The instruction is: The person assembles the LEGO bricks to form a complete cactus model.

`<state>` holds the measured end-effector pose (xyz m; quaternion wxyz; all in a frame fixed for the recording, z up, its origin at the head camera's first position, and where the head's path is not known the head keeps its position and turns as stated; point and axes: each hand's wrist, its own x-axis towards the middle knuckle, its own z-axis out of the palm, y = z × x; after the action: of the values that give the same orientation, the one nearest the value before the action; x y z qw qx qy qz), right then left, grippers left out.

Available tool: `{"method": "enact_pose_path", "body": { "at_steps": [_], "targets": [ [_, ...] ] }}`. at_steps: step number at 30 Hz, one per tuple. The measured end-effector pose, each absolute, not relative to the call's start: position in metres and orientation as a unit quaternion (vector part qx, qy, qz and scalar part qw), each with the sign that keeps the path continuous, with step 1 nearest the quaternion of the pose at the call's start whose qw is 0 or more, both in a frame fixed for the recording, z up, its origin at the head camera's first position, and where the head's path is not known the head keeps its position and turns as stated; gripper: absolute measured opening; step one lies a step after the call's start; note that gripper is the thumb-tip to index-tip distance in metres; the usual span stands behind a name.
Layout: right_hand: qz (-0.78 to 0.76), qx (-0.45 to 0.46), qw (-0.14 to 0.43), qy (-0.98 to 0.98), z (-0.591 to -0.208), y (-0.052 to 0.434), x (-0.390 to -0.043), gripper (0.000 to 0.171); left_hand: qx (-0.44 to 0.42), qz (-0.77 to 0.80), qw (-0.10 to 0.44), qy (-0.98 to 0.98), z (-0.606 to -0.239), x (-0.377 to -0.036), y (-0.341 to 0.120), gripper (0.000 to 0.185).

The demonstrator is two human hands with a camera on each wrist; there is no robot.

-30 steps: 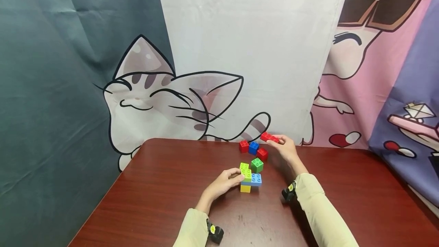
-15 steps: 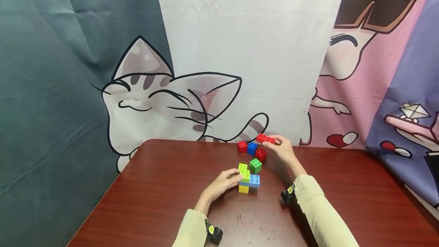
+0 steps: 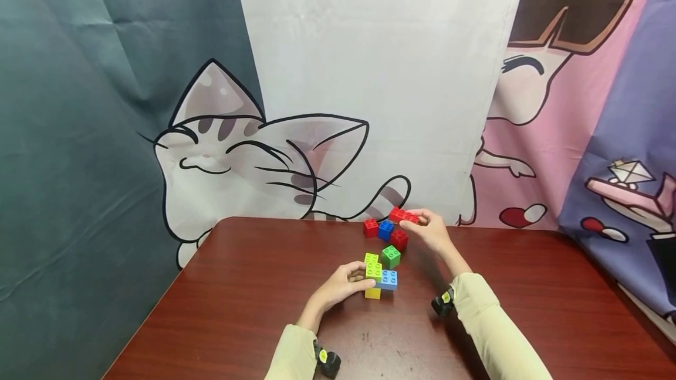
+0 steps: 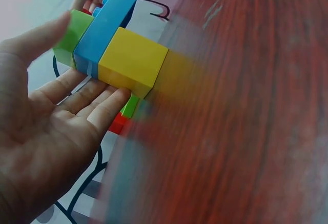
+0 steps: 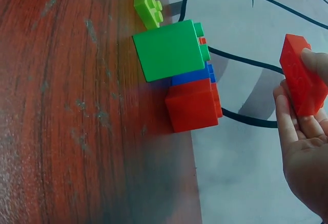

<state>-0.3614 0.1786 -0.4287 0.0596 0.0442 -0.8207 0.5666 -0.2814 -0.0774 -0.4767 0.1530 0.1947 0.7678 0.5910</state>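
Item: long red brick (image 3: 403,215), moulded plastic, studded top. Location: lifted clear of the surface (image 3: 253,298), at the far edge, above the loose bricks. Held by the right hand (image 3: 430,230), fingers (image 5: 297,126) and thumb pinching its long sides; the right wrist view shows the smooth underside side-on.

Handling, as judged: light, rigid, hard-edged, not fragile; the glossy faces may slip, so a pinch across the long sides, clear of the studs, looks soundest.

Item: small stack (image 3: 378,277) of a yellow brick (image 4: 132,65), a light blue brick (image 4: 102,29) and lime green bricks, standing near the middle of the surface. The left hand (image 3: 340,286) rests against its left side, fingers (image 4: 82,98) nearly straight along the yellow brick and thumb by the lime piece; steadied rather than clasped.

Loose stock beside the right hand: green brick (image 3: 391,256), small red brick (image 3: 371,227), dark blue brick (image 3: 385,230), second red brick (image 3: 398,239), close together.

Not made out: the stack's stud joints are unclear from the head view; the left wrist view is blurred over most of the surface; the red brick's studs are hidden in the right wrist view, and the blue brick there is mostly covered.
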Motion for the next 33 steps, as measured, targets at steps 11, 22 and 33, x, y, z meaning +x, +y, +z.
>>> {"method": "enact_pose_path", "body": {
  "at_steps": [11,22,33],
  "targets": [
    [0.568,0.054,0.059,-0.819,-0.42,0.178,-0.353,0.047,0.221,0.588,0.14,0.765,-0.478,-0.281,-0.077,0.043],
    [0.57,0.097,0.064,-0.814,-0.421,0.17,-0.344,0.043,0.22,0.584,0.137,0.769,-0.482,-0.282,-0.078,0.046],
    [0.563,0.122,0.043,-0.816,-0.419,0.15,-0.332,0.042,0.227,0.592,0.139,0.761,-0.482,-0.283,-0.078,0.043]
  ]
}}
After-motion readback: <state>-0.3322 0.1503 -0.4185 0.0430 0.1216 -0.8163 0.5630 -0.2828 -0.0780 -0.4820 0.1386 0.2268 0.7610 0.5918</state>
